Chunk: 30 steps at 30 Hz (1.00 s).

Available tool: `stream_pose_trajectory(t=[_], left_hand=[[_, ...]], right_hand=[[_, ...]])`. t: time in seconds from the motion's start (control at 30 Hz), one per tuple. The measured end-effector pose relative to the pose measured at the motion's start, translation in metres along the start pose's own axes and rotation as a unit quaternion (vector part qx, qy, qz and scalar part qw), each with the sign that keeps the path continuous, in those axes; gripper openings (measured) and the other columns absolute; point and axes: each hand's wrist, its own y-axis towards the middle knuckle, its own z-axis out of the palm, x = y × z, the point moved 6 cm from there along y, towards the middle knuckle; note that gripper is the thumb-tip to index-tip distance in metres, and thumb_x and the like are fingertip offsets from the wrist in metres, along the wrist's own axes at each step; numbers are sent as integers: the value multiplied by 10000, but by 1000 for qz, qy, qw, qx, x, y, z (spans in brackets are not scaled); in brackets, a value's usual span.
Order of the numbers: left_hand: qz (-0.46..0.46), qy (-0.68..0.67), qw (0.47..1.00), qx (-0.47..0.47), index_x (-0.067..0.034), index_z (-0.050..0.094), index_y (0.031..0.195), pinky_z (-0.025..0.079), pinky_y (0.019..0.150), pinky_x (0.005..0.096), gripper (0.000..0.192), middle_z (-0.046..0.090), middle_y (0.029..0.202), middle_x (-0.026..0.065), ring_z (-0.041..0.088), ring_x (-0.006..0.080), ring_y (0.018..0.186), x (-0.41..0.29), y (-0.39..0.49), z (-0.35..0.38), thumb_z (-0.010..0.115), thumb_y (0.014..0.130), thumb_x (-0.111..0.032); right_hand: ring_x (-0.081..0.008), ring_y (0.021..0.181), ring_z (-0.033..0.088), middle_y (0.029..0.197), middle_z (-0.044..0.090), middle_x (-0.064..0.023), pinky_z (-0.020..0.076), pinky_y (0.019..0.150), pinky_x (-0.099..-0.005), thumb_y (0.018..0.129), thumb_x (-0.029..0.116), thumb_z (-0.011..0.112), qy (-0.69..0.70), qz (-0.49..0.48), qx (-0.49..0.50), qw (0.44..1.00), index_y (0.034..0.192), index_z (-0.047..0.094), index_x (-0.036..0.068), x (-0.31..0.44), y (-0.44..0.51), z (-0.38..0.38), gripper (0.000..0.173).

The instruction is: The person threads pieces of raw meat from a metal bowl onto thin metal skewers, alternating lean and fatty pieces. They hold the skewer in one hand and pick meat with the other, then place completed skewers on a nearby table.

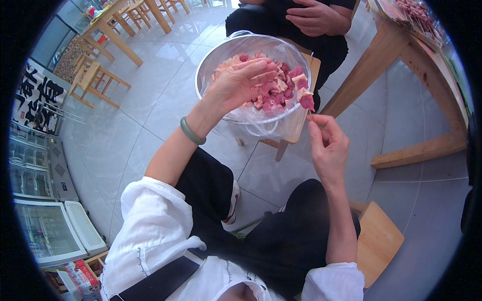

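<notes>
My right hand (328,146) pinches the lower end of a thin skewer (310,112) between thumb and fingers. Threaded on that skewer are several pieces of raw meat (304,90), pink with pale fatty parts, at the right rim of a colander. Over the colander (199,77) hangs my left hand (241,81), fingers extended and nothing visible in it. Loose chunks of raw meat (272,97) fill the colander, partly hidden by the left hand. A clear plastic bag (260,128) lines it and drapes over its rim.
The colander rests on a wooden stool (313,69). Across from me sits a person in dark clothes (248,17), one hand (312,17) visible. At right, a wooden table (380,64) bears more meat (421,15). A wooden seat (378,240) is beside my right leg; glass-fronted refrigerators (49,229) line the left.
</notes>
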Motion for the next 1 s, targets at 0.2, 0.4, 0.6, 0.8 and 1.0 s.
stream_pose_trajectory(t=[0.2, 0.4, 0.6, 0.8, 1.0], left_hand=[[26, -10, 1000, 13, -38, 613, 1133, 500, 934, 379, 220, 646, 1147, 135, 602, 237, 1100, 0, -4, 7, 606, 937, -138], [-6, 23, 998, 52, 20, 579, 1227, 505, 950, 365, 329, 628, 1183, 158, 597, 247, 1119, 10, -13, 26, 597, 939, -137], [-62, 58, 993, 86, 0, 605, 1220, 503, 942, 366, 318, 616, 1225, 148, 577, 239, 1159, 26, -28, 45, 595, 945, -159], [-124, 55, 982, 134, -3, 556, 1275, 453, 992, 393, 387, 560, 1300, 149, 514, 234, 1221, 50, -48, 66, 471, 1005, -266], [-167, -28, 977, 127, -12, 583, 1234, 438, 999, 410, 353, 577, 1258, 111, 517, 219, 1196, 62, -52, 67, 482, 998, -256]], right_hand=[[-9, 488, 414, 536, 514, 32, 291, 458, -216, 913, 45, 599, -12, -7, 8, 1000, 961, 639, 2, -1, 0, 0, 75], [-8, 494, 419, 536, 521, 21, 310, 462, -211, 911, 43, 604, -4, -19, -10, 1000, 974, 638, 8, 3, -2, -1, 80], [-22, 495, 429, 545, 513, 9, 316, 469, -206, 909, 42, 609, -15, -29, -22, 999, 1069, 624, 33, 10, -1, -5, 161], [-50, 534, 499, 636, 594, -9, 383, 491, -221, 901, 57, 631, 4, -75, 18, 997, 1200, 621, 85, 13, -1, -7, 300], [-86, 631, 609, 790, 696, -60, 459, 557, -214, 876, 69, 663, -3, -99, -3, 995, 1044, 705, 61, 11, 1, -4, 174]])
